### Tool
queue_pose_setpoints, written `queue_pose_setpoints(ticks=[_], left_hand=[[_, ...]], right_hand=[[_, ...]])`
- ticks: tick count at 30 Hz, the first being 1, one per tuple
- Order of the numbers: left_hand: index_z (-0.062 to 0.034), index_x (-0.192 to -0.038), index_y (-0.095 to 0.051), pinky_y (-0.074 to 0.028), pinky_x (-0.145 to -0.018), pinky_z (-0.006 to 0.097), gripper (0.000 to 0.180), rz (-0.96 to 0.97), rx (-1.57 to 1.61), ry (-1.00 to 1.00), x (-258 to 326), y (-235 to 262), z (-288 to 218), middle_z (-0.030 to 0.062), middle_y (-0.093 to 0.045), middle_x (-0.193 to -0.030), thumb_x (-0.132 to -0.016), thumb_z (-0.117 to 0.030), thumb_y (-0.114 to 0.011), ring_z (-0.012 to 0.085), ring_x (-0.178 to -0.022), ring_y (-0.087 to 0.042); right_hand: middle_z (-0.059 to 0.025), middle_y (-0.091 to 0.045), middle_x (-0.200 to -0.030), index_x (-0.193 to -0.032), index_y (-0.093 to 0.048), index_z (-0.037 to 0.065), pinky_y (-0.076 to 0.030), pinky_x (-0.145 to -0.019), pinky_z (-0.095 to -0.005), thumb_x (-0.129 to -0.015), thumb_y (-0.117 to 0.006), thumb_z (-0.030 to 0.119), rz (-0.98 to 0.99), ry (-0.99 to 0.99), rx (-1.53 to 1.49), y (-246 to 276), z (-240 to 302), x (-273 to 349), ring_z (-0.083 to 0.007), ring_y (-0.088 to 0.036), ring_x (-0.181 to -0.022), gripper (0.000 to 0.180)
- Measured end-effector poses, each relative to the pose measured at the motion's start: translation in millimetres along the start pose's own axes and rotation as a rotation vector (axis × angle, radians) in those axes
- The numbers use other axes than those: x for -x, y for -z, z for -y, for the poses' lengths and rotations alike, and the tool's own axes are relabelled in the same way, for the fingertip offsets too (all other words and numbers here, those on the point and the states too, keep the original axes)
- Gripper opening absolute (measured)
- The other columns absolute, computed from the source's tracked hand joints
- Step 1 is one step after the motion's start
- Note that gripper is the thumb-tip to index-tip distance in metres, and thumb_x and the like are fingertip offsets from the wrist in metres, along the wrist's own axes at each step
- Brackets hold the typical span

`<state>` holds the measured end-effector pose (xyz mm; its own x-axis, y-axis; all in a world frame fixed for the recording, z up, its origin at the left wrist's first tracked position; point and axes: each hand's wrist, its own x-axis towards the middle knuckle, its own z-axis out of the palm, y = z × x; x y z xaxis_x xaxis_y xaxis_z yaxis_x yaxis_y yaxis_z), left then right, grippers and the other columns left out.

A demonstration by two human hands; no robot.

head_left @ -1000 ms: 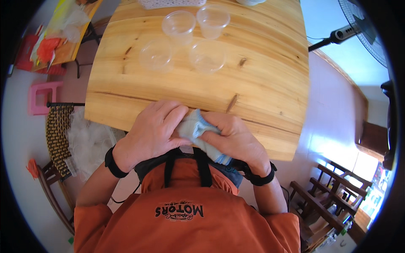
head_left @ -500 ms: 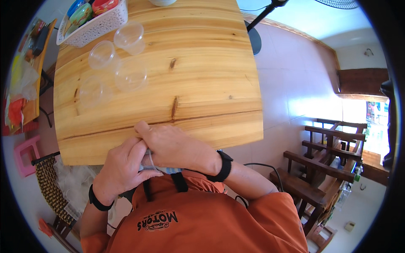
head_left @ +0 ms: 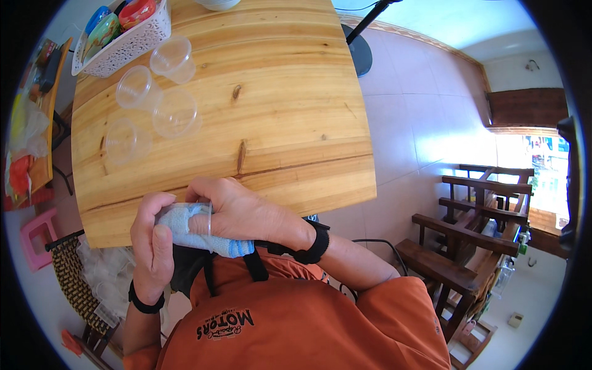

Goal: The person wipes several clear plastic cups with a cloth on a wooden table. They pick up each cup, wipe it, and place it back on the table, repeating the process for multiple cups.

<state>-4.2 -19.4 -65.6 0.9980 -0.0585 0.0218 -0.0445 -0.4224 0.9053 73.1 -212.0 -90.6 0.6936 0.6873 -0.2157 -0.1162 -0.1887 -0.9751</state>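
Note:
At the table's near edge, my left hand (head_left: 152, 243) is wrapped round a clear plastic cup (head_left: 210, 221), which lies tilted with its mouth toward the right. My right hand (head_left: 246, 211) grips a light blue cloth (head_left: 233, 245). Part of the cloth is pushed inside the cup along with some of the right fingers; the rest hangs out below the rim. Further off on the left of the wooden table (head_left: 296, 123) stand several more clear plastic cups (head_left: 176, 115).
A white lattice basket (head_left: 139, 46) with colourful bowls sits at the far left corner, and stacked white bowls (head_left: 217, 3) at the far edge. A woven chair (head_left: 69, 271) holding clear plastic items is near left. Dark wooden furniture (head_left: 456, 246) stands right, a black stand base (head_left: 359, 57) beyond the table.
My hands have drawn apart and turned, bringing the cup and the blue cloth inside it into plain sight. My left hand has shifted left. The view has moved slightly.

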Motion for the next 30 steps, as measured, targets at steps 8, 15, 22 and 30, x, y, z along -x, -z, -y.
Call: queue_pose_setpoints(ticks=[8, 15, 22, 30], left_hand=[[0.0041, -0.112, -0.055, -0.044, -0.083, 0.034, 0.048, -0.093, -0.026, -0.071, -0.9, -6.4, -0.9, 0.0165, -0.059, -0.102, -0.104, -0.041, -0.038, 0.0235, -0.091, -0.056], [0.0011, -0.115, -0.055, -0.044, -0.081, 0.031, 0.047, -0.098, -0.095, -0.259, -4.0, -3.1, -4.4, 0.0150, -0.058, -0.106, -0.105, -0.039, -0.032, 0.0198, -0.091, -0.054], [0.0026, -0.116, -0.054, -0.037, -0.055, 0.023, 0.055, 0.104, 0.175, 0.431, -1.5, 6.8, -12.5, 0.0038, -0.060, -0.085, -0.104, -0.047, -0.033, 0.0073, -0.067, -0.047], [0.0042, -0.113, -0.053, -0.043, -0.072, 0.032, 0.049, 0.075, -0.021, 0.157, 0.5, 5.9, -21.2, 0.0105, -0.059, -0.084, -0.099, -0.041, -0.042, 0.0181, -0.076, -0.055]], right_hand=[[-0.0225, -0.069, -0.097, -0.109, -0.060, -0.006, -0.054, -0.081, -0.0396, -0.078, -0.074, 0.021, -0.073, 0.063, -0.001, -5.8, -7.9, 3.2, -0.0335, -0.069, -0.093, 0.044], [-0.0243, -0.068, -0.095, -0.109, -0.062, -0.004, -0.054, -0.079, -0.0385, -0.075, -0.076, 0.023, 0.048, -0.011, -0.256, -14.1, -5.6, 2.1, -0.0355, -0.066, -0.092, 0.046], [-0.0254, -0.067, -0.086, -0.112, -0.056, -0.004, -0.054, -0.071, -0.0445, -0.076, -0.073, 0.017, -0.001, 0.139, 0.384, 8.1, 14.4, 10.8, -0.0410, -0.067, -0.083, 0.045], [-0.0200, -0.068, -0.091, -0.114, -0.058, -0.003, -0.054, -0.075, -0.0384, -0.077, -0.075, 0.019, -0.047, 0.171, 0.049, -4.2, -0.9, 10.2, -0.0318, -0.069, -0.087, 0.046]])
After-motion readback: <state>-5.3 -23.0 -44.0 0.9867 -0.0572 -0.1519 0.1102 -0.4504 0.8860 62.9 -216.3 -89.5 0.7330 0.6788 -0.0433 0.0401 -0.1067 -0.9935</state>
